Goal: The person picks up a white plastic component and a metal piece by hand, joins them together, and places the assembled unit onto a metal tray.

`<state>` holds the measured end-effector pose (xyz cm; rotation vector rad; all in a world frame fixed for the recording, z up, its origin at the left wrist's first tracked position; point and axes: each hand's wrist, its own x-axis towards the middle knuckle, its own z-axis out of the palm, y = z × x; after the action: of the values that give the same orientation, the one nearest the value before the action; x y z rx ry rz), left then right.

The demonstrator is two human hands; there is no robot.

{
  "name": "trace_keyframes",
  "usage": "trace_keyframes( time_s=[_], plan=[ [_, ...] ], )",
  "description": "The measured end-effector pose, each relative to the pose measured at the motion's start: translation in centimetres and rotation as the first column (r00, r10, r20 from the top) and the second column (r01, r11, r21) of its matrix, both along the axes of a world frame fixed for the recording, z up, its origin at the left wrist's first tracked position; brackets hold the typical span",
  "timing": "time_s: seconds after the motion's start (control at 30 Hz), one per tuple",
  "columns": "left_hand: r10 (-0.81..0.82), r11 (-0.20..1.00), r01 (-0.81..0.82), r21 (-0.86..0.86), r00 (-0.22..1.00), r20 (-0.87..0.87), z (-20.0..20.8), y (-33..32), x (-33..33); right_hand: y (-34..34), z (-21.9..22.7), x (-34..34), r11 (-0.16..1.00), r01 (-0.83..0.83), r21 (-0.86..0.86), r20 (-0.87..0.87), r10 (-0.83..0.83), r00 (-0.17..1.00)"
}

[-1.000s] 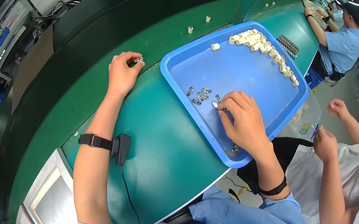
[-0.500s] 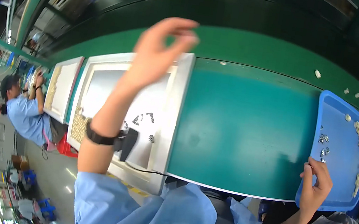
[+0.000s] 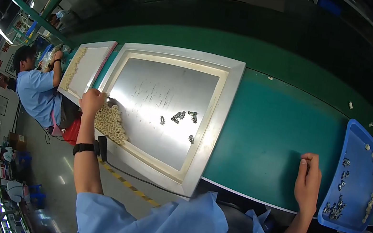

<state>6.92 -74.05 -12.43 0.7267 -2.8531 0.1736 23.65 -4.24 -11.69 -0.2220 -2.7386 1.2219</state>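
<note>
My left hand point(image 3: 93, 101) is at the left edge of a metal-framed screen point(image 3: 222, 117), beside a pile of small cream-coloured pieces point(image 3: 110, 124). Its fingers are bent together; what they hold, if anything, cannot be made out. Several small dark metallic parts point(image 3: 178, 116) lie in loose clusters on the screen's silvery sheet. Over the green tabletop, my right hand point(image 3: 309, 185) has its thumb and fingers closed together, with their contents hidden. To its right, a blue tray point(image 3: 338, 173) contains dark metallic parts point(image 3: 336, 209) and a row of cream pieces point(image 3: 372, 187).
A second frame point(image 3: 100, 62) with cream pieces along its left side lies beyond the screen. A co-worker in a blue shirt point(image 3: 40, 94) sits at the far left. From the black band point(image 3: 83, 148) on my left wrist, a dark cord point(image 3: 133, 181) runs along the table's front edge.
My left hand has come down from above the screen to its left edge. My right hand has moved left, away from the blue tray's edge. The view has shifted.
</note>
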Motion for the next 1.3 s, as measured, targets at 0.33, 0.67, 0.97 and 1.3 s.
trace_keyframes(
  time_s=[0.33, 0.67, 0.97, 1.3],
  plan=[
    [-0.069, 0.991, 0.07, -0.115, 0.997, 0.018, -3.5, -7.7, -1.9, -1.2, -0.9, -1.9, 0.986, -0.167, 0.023, -0.226, 0.168, 0.96],
    [-0.283, 0.959, 0.283, 0.001, 0.959, 0.004, -2.5, -1.4, -2.5, -1.4, -0.9, -1.3, 0.931, -0.172, -0.323, -0.276, 0.081, 0.958],
    [-0.581, 0.812, 0.566, -0.142, 0.761, -0.289, -0.4, 4.8, -3.0, -1.2, -0.9, -1.2, 0.887, -0.234, -0.399, -0.276, 0.127, 0.953],
    [-0.603, 0.238, 0.865, 0.442, 0.489, -0.63, 5.2, 29.7, 0.7, -2.2, 0.1, -1.6, 0.864, -0.211, -0.457, -0.287, 0.081, 0.954]
  ],
)
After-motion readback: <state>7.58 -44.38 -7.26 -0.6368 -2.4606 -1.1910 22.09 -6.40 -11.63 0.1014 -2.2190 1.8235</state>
